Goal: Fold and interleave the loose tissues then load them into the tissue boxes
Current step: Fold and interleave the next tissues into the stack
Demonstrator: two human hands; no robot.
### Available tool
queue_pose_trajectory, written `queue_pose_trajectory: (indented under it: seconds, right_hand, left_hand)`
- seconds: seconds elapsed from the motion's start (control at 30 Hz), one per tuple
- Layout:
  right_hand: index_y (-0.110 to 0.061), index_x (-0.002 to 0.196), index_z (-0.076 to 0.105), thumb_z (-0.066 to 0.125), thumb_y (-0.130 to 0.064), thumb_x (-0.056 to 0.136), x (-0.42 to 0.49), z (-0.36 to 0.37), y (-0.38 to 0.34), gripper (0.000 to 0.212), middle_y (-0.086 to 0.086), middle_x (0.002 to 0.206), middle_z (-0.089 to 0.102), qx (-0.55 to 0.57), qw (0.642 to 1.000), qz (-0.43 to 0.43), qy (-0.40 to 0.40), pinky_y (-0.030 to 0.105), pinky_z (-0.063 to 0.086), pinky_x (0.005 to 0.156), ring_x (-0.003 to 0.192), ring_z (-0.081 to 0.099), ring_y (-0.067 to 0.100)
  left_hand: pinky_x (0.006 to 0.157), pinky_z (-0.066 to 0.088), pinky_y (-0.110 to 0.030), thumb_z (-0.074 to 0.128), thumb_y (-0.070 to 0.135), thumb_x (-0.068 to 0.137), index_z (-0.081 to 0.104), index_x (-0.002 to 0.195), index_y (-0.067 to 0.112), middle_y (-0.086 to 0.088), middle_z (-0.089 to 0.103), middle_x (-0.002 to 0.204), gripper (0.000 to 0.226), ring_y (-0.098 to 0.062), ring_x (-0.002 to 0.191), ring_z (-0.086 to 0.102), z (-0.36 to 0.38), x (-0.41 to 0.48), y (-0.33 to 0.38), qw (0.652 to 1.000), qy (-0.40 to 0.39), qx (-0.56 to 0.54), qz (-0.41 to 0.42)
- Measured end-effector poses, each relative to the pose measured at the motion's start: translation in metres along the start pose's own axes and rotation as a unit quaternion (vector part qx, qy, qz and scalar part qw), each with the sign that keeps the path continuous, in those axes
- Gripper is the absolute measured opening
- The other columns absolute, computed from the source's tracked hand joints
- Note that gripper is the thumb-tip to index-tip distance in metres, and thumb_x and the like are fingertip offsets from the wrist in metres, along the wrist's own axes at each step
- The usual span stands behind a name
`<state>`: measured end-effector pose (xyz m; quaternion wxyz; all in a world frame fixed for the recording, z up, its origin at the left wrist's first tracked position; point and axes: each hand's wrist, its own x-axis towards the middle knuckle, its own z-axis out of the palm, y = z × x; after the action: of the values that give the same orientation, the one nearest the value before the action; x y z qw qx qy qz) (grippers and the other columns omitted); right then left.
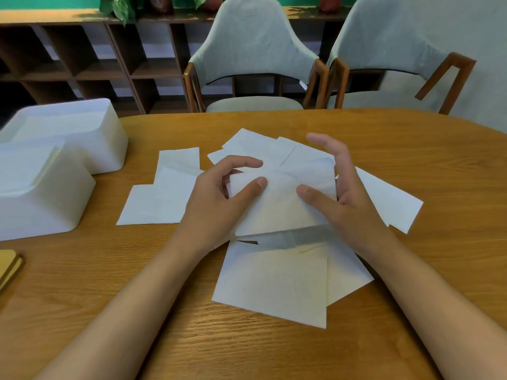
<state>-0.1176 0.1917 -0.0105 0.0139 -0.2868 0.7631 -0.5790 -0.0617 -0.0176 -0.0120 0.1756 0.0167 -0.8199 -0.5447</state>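
A stack of white folded tissues (pixel 277 207) is held a little above the wooden table (pixel 82 283) between both hands. My left hand (pixel 219 198) grips its left edge, thumb on top and fingers curled round the far corner. My right hand (pixel 340 193) holds the right edge, thumb lying on top and fingers raised behind. Loose tissues lie around: some at the left (pixel 162 198), some behind (pixel 255 145), one at the right (pixel 389 201), and larger sheets near me (pixel 277 283). Two white tissue boxes stand at the left, a near one (pixel 41 204) and a far one (pixel 82 130).
Two grey upholstered chairs (pixel 255 50) (pixel 397 45) stand behind the table's far edge. A dark wooden shelf unit (pixel 90 64) with plants lines the back wall. A yellowish flat object (pixel 9 266) lies at the table's left edge.
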Motion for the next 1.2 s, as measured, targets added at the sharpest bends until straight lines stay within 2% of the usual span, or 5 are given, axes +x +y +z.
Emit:
queue_pose_trajectory:
  seconds: [0.13, 0.37, 0.6, 1.03, 1.2]
  right_hand:
    - [-0.052, 0.134, 0.050, 0.069, -0.026, 0.094, 0.000, -0.002, -0.001, 0.051, -0.040, 0.138, 0.044, -0.008, 0.999, 0.024, -0.047, 0.007, 0.041, 0.095, 0.124, 0.042, -0.014]
    - [-0.036, 0.112, 0.075, 0.062, -0.010, 0.098, 0.004, -0.007, 0.007, 0.033, -0.032, 0.118, 0.067, -0.040, 0.996, 0.070, 0.025, 0.002, 0.036, 0.093, 0.118, 0.052, -0.014]
    - [-0.037, 0.111, 0.075, 0.061, -0.007, 0.096, 0.006, -0.006, 0.013, 0.035, -0.028, 0.119, 0.068, -0.035, 0.994, 0.085, 0.065, -0.004, 0.035, 0.089, 0.118, 0.053, -0.013]
    - [-0.034, 0.109, 0.076, 0.062, -0.012, 0.097, 0.004, -0.001, 0.011, 0.029, -0.033, 0.114, 0.068, -0.027, 0.995, 0.090, 0.046, -0.001, 0.036, 0.093, 0.116, 0.053, -0.016]
    - [-0.031, 0.107, 0.078, 0.057, -0.048, 0.097, 0.003, 0.000, 0.005, 0.029, -0.022, 0.118, 0.070, 0.023, 0.994, 0.102, 0.020, 0.036, 0.043, 0.109, 0.116, 0.060, -0.001]
  left_hand:
    - [0.069, 0.040, -0.006, 0.077, 0.029, 0.092, 0.072, 0.112, 0.037, 0.023, 0.066, 0.117, 0.021, 0.005, 0.101, 0.057, -0.002, 0.001, -0.002, 1.000, 0.014, 0.000, -0.010]
    - [0.090, 0.046, -0.012, 0.082, 0.027, 0.089, 0.060, 0.130, 0.031, 0.015, 0.056, 0.130, 0.047, -0.002, 0.117, 0.055, 0.002, -0.005, -0.006, 0.983, 0.011, 0.152, 0.105]
    - [0.071, 0.045, -0.017, 0.089, 0.050, 0.075, 0.077, 0.097, 0.035, 0.019, 0.065, 0.096, 0.029, -0.007, 0.094, 0.058, 0.000, -0.012, 0.004, 0.928, -0.303, 0.202, 0.078]
    - [0.073, 0.049, -0.015, 0.087, 0.039, 0.082, 0.077, 0.089, 0.030, 0.015, 0.073, 0.087, 0.015, -0.002, 0.087, 0.064, -0.006, -0.009, 0.008, 0.937, -0.327, 0.124, 0.010]
    - [0.073, 0.051, -0.040, 0.092, 0.025, 0.078, 0.072, 0.087, 0.021, 0.001, 0.071, 0.083, 0.022, -0.037, 0.081, 0.062, -0.007, -0.007, 0.009, 0.965, -0.262, 0.002, 0.014]
